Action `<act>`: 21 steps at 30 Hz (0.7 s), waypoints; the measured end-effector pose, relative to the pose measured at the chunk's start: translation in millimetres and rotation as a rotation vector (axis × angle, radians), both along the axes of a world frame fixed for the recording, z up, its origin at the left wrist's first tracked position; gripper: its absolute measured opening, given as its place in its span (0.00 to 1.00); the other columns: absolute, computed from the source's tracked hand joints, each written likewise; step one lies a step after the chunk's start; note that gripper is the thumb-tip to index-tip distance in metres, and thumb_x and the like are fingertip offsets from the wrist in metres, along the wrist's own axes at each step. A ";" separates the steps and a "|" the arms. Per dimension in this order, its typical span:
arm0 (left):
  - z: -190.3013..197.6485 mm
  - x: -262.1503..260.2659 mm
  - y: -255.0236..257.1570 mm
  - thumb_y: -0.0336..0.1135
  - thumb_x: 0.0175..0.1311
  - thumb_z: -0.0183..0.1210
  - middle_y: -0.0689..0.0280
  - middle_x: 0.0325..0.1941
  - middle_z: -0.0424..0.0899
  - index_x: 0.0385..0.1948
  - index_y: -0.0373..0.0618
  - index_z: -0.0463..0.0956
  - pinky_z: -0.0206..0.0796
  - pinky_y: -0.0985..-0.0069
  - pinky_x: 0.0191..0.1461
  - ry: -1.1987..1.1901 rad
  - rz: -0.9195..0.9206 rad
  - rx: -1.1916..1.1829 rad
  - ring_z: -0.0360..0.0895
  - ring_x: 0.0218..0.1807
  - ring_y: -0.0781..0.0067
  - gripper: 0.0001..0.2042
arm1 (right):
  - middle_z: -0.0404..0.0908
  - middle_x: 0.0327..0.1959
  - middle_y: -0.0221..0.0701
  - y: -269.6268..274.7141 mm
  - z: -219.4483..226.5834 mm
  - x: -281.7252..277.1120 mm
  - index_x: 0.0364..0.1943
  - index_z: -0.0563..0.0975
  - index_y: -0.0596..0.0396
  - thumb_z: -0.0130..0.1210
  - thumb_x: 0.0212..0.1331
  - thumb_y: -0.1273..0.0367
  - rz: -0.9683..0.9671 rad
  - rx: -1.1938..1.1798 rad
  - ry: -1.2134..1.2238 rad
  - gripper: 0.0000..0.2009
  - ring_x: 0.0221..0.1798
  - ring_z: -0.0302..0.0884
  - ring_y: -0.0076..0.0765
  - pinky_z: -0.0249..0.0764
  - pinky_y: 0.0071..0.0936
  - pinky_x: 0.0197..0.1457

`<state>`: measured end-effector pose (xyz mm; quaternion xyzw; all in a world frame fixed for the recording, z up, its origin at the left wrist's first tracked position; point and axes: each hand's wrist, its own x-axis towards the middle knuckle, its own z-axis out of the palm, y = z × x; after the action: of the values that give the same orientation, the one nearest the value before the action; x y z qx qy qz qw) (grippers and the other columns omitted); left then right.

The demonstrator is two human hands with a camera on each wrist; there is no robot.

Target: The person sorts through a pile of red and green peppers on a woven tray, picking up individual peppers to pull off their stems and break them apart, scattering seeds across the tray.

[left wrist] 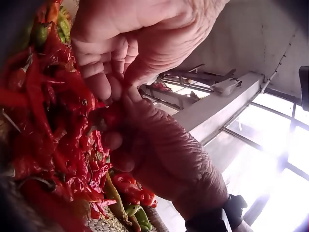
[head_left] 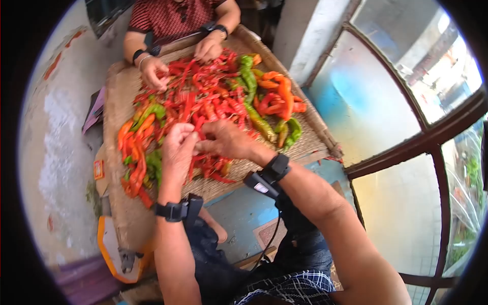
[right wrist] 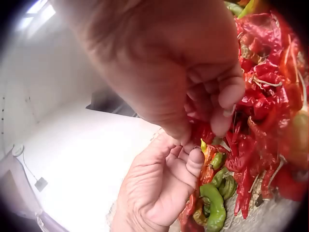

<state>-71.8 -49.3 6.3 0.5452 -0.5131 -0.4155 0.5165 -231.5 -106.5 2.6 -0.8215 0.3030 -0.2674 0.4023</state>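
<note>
Over the near part of a heap of red chili peppers (head_left: 223, 109), my two hands meet fingertip to fingertip. A red chili pepper (left wrist: 112, 117) lies between them, partly hidden by the fingers. My right hand (head_left: 231, 140) grips it between thumb and curled fingers. At its end, my left hand (head_left: 178, 147) pinches with thumb and fingertips. The heap sits on a shallow woven tray (head_left: 127, 223). Many of the peppers look wrinkled, some with pale stems.
Across the tray another person's hands (head_left: 208, 48) work among the red peppers. Green peppers (head_left: 248, 76) and orange peppers (head_left: 284, 94) lie at the right, with a mixed orange and green pile (head_left: 137, 162) at the left. A framed window (head_left: 376, 101) stands close on the right.
</note>
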 end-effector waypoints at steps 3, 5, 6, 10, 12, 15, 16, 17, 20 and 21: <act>-7.5 10.1 -12.8 0.41 0.66 0.53 0.66 0.34 0.78 0.41 0.40 0.73 0.68 0.77 0.38 -0.356 0.181 -0.140 0.75 0.35 0.75 0.13 | 0.71 0.19 0.38 -3.9 4.5 -14.6 0.28 0.74 0.61 0.59 0.55 0.64 -0.039 -0.149 0.027 0.13 0.25 0.70 0.30 0.68 0.33 0.31; -11.3 20.6 -24.0 0.45 0.64 0.54 0.59 0.41 0.78 0.43 0.39 0.71 0.66 0.66 0.48 -0.748 0.392 -0.287 0.74 0.44 0.63 0.17 | 0.71 0.18 0.37 -8.4 21.4 -24.8 0.27 0.73 0.61 0.58 0.57 0.64 0.130 0.001 0.226 0.13 0.24 0.68 0.31 0.67 0.33 0.30; -5.0 19.3 -24.0 0.52 0.61 0.54 0.52 0.53 0.72 0.50 0.40 0.69 0.59 0.58 0.58 -0.916 0.452 -0.212 0.67 0.56 0.54 0.25 | 0.69 0.17 0.36 -13.8 23.7 -26.6 0.26 0.72 0.61 0.57 0.57 0.64 0.176 -0.015 0.256 0.13 0.22 0.65 0.31 0.65 0.34 0.29; -17.9 20.6 -38.1 0.56 0.57 0.54 0.51 0.64 0.64 0.61 0.45 0.64 0.54 0.57 0.65 -0.849 0.368 0.049 0.59 0.65 0.49 0.33 | 0.75 0.21 0.36 -24.8 41.9 -33.0 0.33 0.76 0.62 0.57 0.58 0.63 0.050 -0.025 0.039 0.13 0.25 0.71 0.28 0.70 0.31 0.33; -13.9 16.5 -35.7 0.55 0.56 0.56 0.53 0.62 0.66 0.58 0.45 0.66 0.56 0.55 0.63 -0.946 0.312 0.075 0.62 0.62 0.48 0.31 | 0.77 0.23 0.37 -32.1 37.0 -26.8 0.36 0.76 0.62 0.56 0.58 0.64 -0.103 -0.082 -0.086 0.13 0.27 0.73 0.28 0.71 0.31 0.34; -10.1 9.3 -33.2 0.47 0.55 0.59 0.58 0.58 0.70 0.52 0.44 0.69 0.61 0.54 0.57 -1.065 0.226 0.106 0.66 0.57 0.50 0.25 | 0.80 0.27 0.40 -41.2 22.1 -25.0 0.40 0.77 0.63 0.56 0.58 0.65 -0.315 -0.169 -0.102 0.14 0.30 0.78 0.32 0.73 0.32 0.36; -11.3 8.1 -32.7 0.44 0.54 0.60 0.56 0.53 0.72 0.50 0.44 0.70 0.62 0.56 0.54 -1.092 0.208 0.054 0.68 0.55 0.50 0.22 | 0.81 0.28 0.41 -42.8 15.0 -26.0 0.40 0.77 0.62 0.56 0.58 0.65 -0.251 -0.255 -0.038 0.13 0.30 0.79 0.35 0.73 0.33 0.35; -13.2 7.5 -32.5 0.40 0.54 0.61 0.55 0.49 0.74 0.47 0.43 0.71 0.63 0.57 0.52 -1.119 0.191 0.005 0.70 0.52 0.50 0.20 | 0.81 0.29 0.42 -44.0 7.4 -26.2 0.40 0.78 0.61 0.56 0.57 0.66 -0.184 -0.338 0.027 0.13 0.30 0.80 0.37 0.74 0.33 0.34; -22.6 5.2 -32.8 0.33 0.51 0.62 0.56 0.41 0.75 0.38 0.41 0.73 0.65 0.59 0.47 -1.065 0.164 -0.151 0.72 0.46 0.49 0.14 | 0.80 0.26 0.43 -29.2 12.9 -31.9 0.34 0.78 0.59 0.56 0.54 0.65 -0.199 -0.211 0.069 0.10 0.30 0.79 0.45 0.74 0.36 0.35; -23.6 4.7 -30.4 0.32 0.51 0.62 0.56 0.39 0.76 0.36 0.40 0.73 0.66 0.60 0.46 -1.029 0.128 -0.186 0.73 0.45 0.49 0.12 | 0.79 0.25 0.44 -26.4 12.8 -32.7 0.29 0.78 0.58 0.56 0.54 0.65 -0.214 -0.184 0.091 0.10 0.30 0.78 0.51 0.74 0.39 0.36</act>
<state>-67.2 -79.7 -17.4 0.6610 -0.7007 -0.0143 0.2681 -264.2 -132.9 15.4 -0.8293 0.3809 -0.2979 0.2801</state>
